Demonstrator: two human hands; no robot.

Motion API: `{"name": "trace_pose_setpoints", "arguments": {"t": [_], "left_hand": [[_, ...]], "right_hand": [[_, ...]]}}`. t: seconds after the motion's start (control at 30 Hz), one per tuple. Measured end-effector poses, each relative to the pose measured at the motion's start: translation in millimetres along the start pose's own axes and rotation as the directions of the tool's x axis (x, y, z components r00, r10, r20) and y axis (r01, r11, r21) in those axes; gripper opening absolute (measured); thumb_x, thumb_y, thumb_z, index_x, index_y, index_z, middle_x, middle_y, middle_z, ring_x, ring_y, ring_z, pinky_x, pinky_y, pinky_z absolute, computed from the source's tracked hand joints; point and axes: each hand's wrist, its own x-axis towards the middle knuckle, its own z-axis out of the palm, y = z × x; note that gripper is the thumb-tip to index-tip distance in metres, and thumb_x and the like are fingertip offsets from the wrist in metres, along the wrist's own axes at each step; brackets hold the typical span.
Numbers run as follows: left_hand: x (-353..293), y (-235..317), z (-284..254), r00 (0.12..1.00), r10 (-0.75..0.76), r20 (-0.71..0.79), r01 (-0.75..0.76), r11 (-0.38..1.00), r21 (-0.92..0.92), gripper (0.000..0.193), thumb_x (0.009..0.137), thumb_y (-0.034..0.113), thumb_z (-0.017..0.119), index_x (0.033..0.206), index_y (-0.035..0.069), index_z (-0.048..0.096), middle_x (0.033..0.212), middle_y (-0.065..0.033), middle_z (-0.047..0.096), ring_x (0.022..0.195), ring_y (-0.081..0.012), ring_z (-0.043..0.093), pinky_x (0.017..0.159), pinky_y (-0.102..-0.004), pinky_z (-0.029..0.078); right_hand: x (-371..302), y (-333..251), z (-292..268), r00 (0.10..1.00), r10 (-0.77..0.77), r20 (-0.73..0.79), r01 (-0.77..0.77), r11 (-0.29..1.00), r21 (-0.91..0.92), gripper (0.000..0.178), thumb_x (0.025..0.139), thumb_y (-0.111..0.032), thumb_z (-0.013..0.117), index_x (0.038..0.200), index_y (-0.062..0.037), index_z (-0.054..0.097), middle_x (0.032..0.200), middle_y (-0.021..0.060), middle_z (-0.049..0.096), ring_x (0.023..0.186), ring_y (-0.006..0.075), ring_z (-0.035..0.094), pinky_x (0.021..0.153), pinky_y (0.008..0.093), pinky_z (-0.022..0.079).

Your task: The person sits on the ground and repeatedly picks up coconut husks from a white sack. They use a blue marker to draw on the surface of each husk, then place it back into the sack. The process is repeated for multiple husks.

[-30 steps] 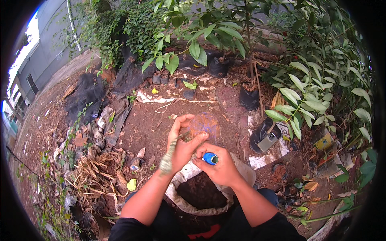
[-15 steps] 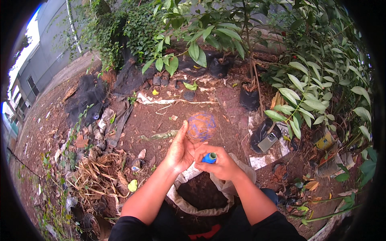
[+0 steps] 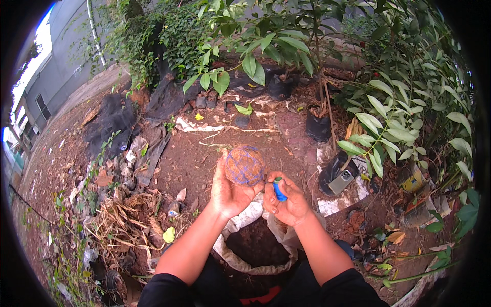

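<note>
A round brown fibrous ball (image 3: 246, 166), criss-crossed with blue thread, rests in my left hand (image 3: 226, 190), whose fingers and palm cup it from the left and below. My right hand (image 3: 288, 203) is closed round a small spool of blue thread (image 3: 280, 189), its open end tilted up. Thumb and fingertips of the right hand are close to the ball's lower right side. Any thread running between spool and ball is too thin to make out. Below both hands stands an open whitish sack (image 3: 257, 269) with dark soil (image 3: 257, 244) inside.
A black plant bag (image 3: 337, 171) with a phone (image 3: 340, 181) on it stands to the right. Beyond it are another potted plant (image 3: 318, 126) and overhanging leaves (image 3: 378, 123). Dry straw (image 3: 123, 220) and black netting (image 3: 110, 125) lie at left on bare soil.
The ball has shifted left and slightly down, deeper into my left hand, and appears turned. My right hand has moved right and up with the spool, away from the left palm.
</note>
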Motion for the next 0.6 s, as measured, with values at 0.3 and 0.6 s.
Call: {"name": "trace_pose_setpoints", "arguments": {"t": [0.3, 0.6], "left_hand": [[-2, 15, -8, 0.966, -0.210, 0.150, 0.220, 0.974, -0.059, 0.061, 0.104, 0.057, 0.045, 0.135, 0.007, 0.056, 0.119, -0.0201, 0.066, 0.111, -0.0393, 0.062, 0.101, -0.0611, 0.047], [-17, 19, 12, 0.960, -0.261, 0.103, 0.239, 0.953, 0.184, 0.049, 0.109, 0.047, 0.045, 0.138, 0.009, 0.054, 0.118, -0.0150, 0.065, 0.110, -0.0364, 0.069, 0.099, -0.0620, 0.055]], "right_hand": [[-3, -30, 10, 0.999, 0.023, 0.023, -0.004, 0.796, -0.606, 0.024, 0.093, -0.002, 0.073, 0.115, -0.0023, 0.062, 0.091, 0.0061, 0.069, 0.081, 0.0131, 0.067, 0.067, 0.0280, 0.052], [-5, -30, 1, 0.936, -0.290, -0.202, 0.045, 0.665, -0.746, 0.015, 0.094, -0.002, 0.073, 0.099, -0.0055, 0.059, 0.078, 0.0031, 0.065, 0.061, 0.0095, 0.061, 0.053, 0.0247, 0.043]]}}
